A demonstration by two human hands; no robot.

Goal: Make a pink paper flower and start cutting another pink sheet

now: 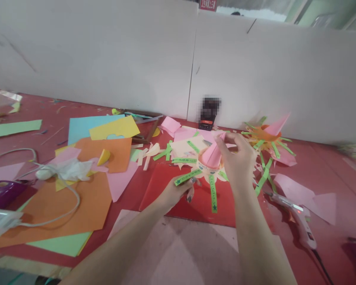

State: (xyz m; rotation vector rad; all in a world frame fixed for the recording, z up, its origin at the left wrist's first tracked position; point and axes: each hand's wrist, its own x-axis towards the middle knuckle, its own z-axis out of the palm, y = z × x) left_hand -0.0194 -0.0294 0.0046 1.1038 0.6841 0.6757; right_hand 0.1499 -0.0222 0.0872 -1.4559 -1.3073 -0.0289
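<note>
A paper craft with a pink cone and green strips radiating from a pale disc is lifted over a red sheet. My left hand pinches one green strip at the craft's lower left edge. Over the cone, my right hand has its fingertips closed on the cone's tip. A second finished craft, orange with a pink cone, lies further right near the wall.
A glue gun with its cord lies at the right. Sheets of orange, blue, yellow, green and pink paper cover the red table at left, with a white cable and a purple device. White boards wall the back.
</note>
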